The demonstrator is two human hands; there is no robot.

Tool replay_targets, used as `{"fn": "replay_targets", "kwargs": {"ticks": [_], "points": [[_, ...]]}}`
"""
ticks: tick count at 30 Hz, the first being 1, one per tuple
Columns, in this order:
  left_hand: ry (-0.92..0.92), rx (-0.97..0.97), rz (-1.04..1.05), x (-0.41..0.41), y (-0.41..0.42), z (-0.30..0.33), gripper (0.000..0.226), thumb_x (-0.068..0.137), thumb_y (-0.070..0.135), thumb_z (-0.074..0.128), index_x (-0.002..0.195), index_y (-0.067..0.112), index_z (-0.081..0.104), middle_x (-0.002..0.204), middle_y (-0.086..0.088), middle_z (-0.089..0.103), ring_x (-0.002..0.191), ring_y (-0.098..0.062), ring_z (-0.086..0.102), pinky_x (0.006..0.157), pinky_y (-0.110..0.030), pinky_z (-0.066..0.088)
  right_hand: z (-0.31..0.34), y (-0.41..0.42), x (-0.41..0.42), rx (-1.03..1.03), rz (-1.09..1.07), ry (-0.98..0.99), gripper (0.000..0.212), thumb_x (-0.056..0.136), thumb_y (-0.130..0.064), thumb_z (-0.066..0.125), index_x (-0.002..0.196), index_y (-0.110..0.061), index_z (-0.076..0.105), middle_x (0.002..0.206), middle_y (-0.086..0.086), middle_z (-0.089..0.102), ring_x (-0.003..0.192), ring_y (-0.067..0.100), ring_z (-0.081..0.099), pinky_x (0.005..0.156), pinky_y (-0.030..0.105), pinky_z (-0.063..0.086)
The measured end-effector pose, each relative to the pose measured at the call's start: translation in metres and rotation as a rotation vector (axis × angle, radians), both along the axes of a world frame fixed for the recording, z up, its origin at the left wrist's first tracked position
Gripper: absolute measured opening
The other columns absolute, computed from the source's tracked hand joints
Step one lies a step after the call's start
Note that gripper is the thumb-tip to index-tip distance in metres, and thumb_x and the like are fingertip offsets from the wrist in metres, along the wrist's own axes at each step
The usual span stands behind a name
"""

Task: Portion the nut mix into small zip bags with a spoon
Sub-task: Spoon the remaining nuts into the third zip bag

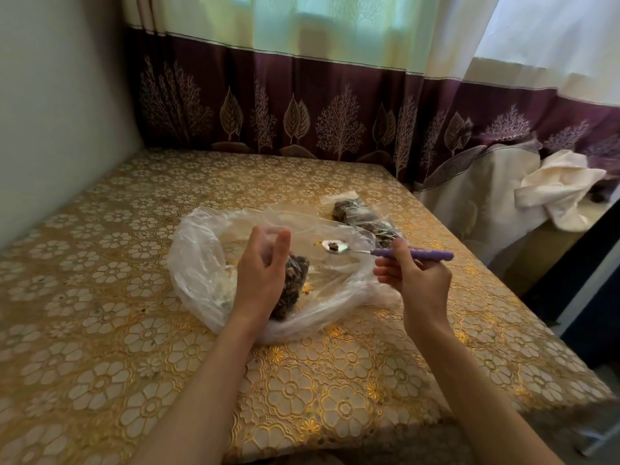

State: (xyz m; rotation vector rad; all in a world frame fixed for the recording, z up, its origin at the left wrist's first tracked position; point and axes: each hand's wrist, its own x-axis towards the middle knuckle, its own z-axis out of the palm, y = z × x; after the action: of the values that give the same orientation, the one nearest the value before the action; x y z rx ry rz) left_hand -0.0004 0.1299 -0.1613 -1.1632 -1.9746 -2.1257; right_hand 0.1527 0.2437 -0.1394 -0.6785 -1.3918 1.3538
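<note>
A large clear plastic bag point(204, 263) lies spread open in the middle of the table. My left hand point(263, 270) holds a small zip bag point(293, 286) upright over it; the small bag is full of dark nut mix and its clear top sits between my thumb and fingers. My right hand point(416, 280) grips the purple handle of a metal spoon point(339, 247). The spoon's bowl carries a small bit of nut mix and hovers just right of the small bag's mouth. Filled zip bags point(362, 216) lie behind the spoon.
The table point(100, 330) has a gold floral lace cover and stands against a white wall on the left and a purple patterned curtain point(302, 122) behind. A cream cloth point(560, 193) lies on furniture to the right, past the table's edge.
</note>
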Motion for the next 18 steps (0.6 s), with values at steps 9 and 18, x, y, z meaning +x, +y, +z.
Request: {"fn": "replay_targets", "kwargs": {"ticks": [9, 18], "points": [[-0.028, -0.009, -0.024, 0.000, -0.001, 0.000, 0.040, 0.072, 0.066, 0.046, 0.094, 0.032, 0.050, 0.082, -0.010, 0.065, 0.074, -0.021, 0.061, 0.064, -0.011, 0.045, 0.059, -0.017, -0.012, 0.234, 0.124, 0.183, 0.026, 0.094, -0.016, 0.055, 0.071, -0.016, 0.069, 0.067, 0.005, 0.071, 0.053, 0.015, 0.064, 0.051, 0.021, 0.053], [-0.041, -0.013, -0.006, 0.000, 0.000, 0.001, 0.031, 0.073, 0.058, 0.056, 0.087, 0.031, 0.049, 0.073, 0.017, 0.060, 0.068, 0.012, 0.056, 0.060, -0.002, 0.039, 0.049, -0.023, -0.013, 0.465, 0.277, 0.025, 0.008, 0.085, -0.002, 0.063, 0.086, -0.008, 0.067, 0.077, 0.014, 0.071, 0.057, 0.020, 0.066, 0.053, 0.023, 0.053]]}}
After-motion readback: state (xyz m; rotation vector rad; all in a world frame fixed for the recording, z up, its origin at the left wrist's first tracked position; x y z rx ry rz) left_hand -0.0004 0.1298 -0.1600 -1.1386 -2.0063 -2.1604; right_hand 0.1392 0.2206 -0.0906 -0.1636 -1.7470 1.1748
